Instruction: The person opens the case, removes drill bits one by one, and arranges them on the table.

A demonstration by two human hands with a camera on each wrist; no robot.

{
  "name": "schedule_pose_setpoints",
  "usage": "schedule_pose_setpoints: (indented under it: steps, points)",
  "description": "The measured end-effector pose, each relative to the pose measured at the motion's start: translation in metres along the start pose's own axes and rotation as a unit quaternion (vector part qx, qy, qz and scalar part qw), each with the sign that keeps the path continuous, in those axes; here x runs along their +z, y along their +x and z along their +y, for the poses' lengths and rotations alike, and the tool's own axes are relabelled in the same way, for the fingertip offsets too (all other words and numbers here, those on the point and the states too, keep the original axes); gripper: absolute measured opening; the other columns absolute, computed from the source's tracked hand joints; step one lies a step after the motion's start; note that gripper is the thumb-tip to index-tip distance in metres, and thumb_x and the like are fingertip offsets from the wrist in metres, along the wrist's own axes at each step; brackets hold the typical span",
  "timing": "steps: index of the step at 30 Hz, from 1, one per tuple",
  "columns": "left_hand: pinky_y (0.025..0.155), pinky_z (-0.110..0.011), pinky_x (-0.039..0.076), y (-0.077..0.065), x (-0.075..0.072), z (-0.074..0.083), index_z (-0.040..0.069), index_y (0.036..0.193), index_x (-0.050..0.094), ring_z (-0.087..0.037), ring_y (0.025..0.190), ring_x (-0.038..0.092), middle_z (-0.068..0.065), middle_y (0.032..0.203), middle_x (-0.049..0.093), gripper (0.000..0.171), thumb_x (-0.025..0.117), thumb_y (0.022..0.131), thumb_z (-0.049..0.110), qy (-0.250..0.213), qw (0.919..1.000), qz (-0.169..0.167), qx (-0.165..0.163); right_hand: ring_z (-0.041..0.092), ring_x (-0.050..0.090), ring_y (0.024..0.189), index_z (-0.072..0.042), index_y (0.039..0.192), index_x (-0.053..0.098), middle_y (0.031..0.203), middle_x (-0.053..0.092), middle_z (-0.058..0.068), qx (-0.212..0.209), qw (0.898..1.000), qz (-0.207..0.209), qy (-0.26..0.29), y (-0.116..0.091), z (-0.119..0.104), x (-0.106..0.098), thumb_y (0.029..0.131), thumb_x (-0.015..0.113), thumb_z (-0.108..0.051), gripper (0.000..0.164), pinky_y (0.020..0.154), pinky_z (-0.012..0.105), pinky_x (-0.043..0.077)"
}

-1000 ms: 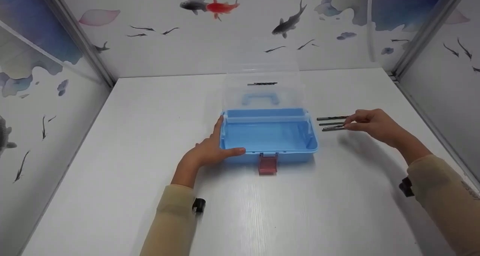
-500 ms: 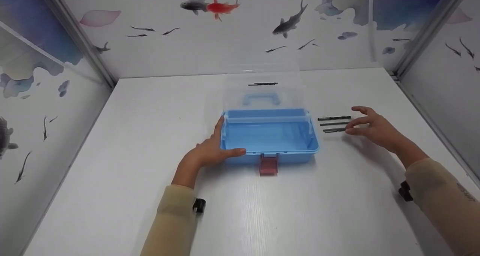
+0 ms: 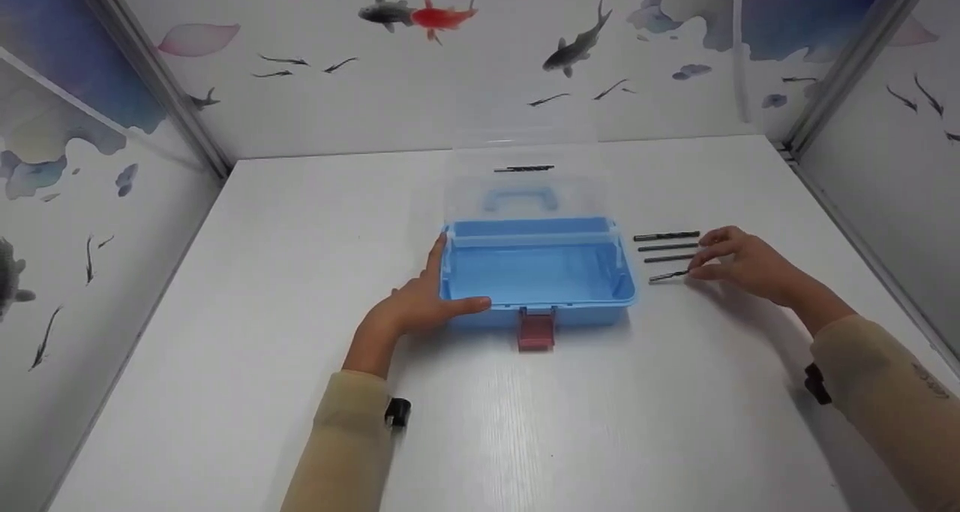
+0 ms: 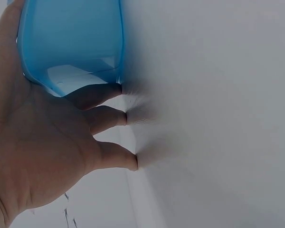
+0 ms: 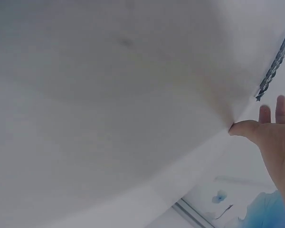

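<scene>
A blue plastic toolbox [image 3: 525, 317] stands with its clear lid [image 3: 577, 185] tipped back and its red latch [image 3: 536, 330] hanging at the front. My left hand [image 3: 420, 298] rests on its left front corner, thumb along the front rim; in the left wrist view three fingertips touch the table. To the right of the box lie several dark drill bits [image 3: 666, 236] in a spaced row. My right hand [image 3: 746, 263] is at their right ends, thumb and fingertips right at the nearest drill bit [image 3: 666, 277]. In the right wrist view a drill bit [image 5: 275, 64] lies just beyond the fingertips.
Slim dark drill bits [image 3: 525, 169] show in the clear lid, behind its blue handle [image 3: 521, 197]. Walls with painted fish [image 3: 442, 18] enclose the white table [image 3: 315, 219] at the back and sides.
The nearest drill bit has come toward me, apart from the others, so the row is spread out. My right hand moved slightly nearer with it. The left hand has stayed put.
</scene>
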State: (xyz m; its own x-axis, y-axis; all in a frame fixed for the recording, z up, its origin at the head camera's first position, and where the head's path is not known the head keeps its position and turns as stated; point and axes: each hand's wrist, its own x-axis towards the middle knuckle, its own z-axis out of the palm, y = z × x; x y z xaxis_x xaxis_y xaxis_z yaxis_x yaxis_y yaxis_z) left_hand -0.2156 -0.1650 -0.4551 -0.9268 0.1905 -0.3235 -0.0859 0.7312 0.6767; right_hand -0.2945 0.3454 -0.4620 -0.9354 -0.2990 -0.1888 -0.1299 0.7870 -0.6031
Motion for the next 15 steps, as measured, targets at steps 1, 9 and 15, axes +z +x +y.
schedule_pose_setpoints:
  steps: [1,9,15]
  points:
    - [0.127,-0.071,0.024,0.0,0.0,0.0,0.036,0.169,-0.019,-0.041,0.161,0.032,-0.012,0.179,0.02,0.136,0.074,0.08,0.078,0.002,1.0,0.0,0.0,0.041,0.046,0.138,-0.012,0.116,0.082,0.147,0.055,0.017,0.001,1.0,0.0,-0.004,-0.0012,0.0004,0.0,0.101,0.075,-0.034,0.028,0.108,0.054,0.044]
    - [0.128,-0.07,0.023,-0.0004,-0.0007,0.0009,0.036,0.169,-0.018,-0.042,0.161,0.032,-0.013,0.179,0.021,0.135,0.075,0.08,0.078,0.0,1.0,0.001,0.0,0.025,0.052,0.11,-0.017,0.123,0.08,0.126,0.068,0.01,0.022,1.0,-0.002,-0.004,-0.0047,0.0012,-0.0017,0.103,0.072,-0.037,0.029,0.083,0.026,0.046]
    - [0.128,-0.069,0.024,0.0,-0.0002,0.0003,0.036,0.169,-0.019,-0.043,0.162,0.031,-0.014,0.179,0.018,0.135,0.074,0.081,0.078,0.003,1.0,-0.002,-0.002,0.026,0.052,0.103,-0.013,0.124,0.079,0.124,0.067,0.014,0.042,0.999,-0.003,-0.006,-0.0012,0.0033,0.0013,0.102,0.072,-0.035,0.032,0.076,0.03,0.047]
